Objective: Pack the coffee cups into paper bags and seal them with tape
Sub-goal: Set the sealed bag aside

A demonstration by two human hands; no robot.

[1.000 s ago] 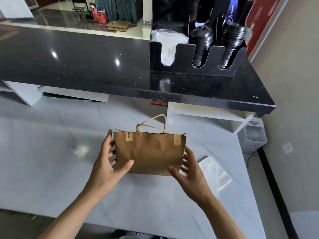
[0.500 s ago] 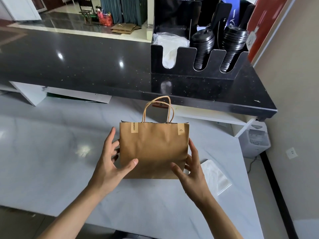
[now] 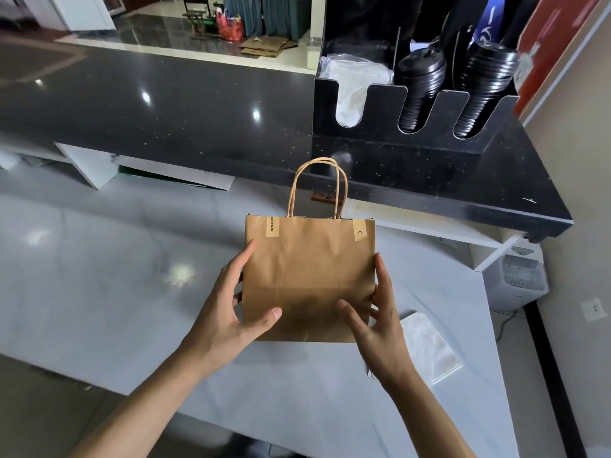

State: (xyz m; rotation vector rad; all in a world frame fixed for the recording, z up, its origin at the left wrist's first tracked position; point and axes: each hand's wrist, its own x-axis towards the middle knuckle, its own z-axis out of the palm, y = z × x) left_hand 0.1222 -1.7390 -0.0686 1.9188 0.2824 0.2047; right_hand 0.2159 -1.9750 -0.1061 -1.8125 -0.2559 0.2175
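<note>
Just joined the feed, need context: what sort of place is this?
Likely a café service counter: a black organizer holding stacked black cup lids, a raised dark countertop, and a taped brown paper bag on the white marble worktop.

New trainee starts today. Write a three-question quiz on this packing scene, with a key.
1. True or false: the paper bag stands upright on the white counter.
2. What seals its top? A) staples B) two tape strips C) string
3. What fills the black organizer's two right slots?

Key: 1 true. 2 B. 3 stacked black lids. The left hand and right hand bracket the bag's sides.
</note>
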